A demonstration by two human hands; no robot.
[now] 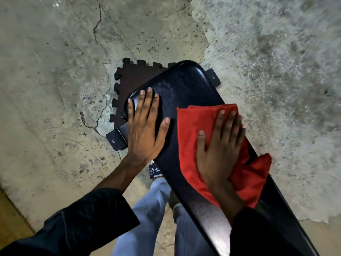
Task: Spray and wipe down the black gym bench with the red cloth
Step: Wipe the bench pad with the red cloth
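Observation:
The black gym bench (pixel 184 85) runs from the upper middle down to the lower right, its padded top shiny. My left hand (pixel 145 126) lies flat on the bench's far-left part, fingers spread, holding nothing. The red cloth (pixel 191 130) is spread over the bench's right edge, and my right hand (pixel 219 145) presses flat on top of it, fingers apart. Part of the cloth hangs off the right side. No spray bottle is in view.
A dark interlocking floor mat (pixel 132 76) lies under the bench's far end. Black metal bench feet (pixel 116 139) (pixel 214 76) stick out on both sides. Cracked concrete floor (pixel 73 52) surrounds everything. My legs in light trousers (pixel 153 209) stand left of the bench.

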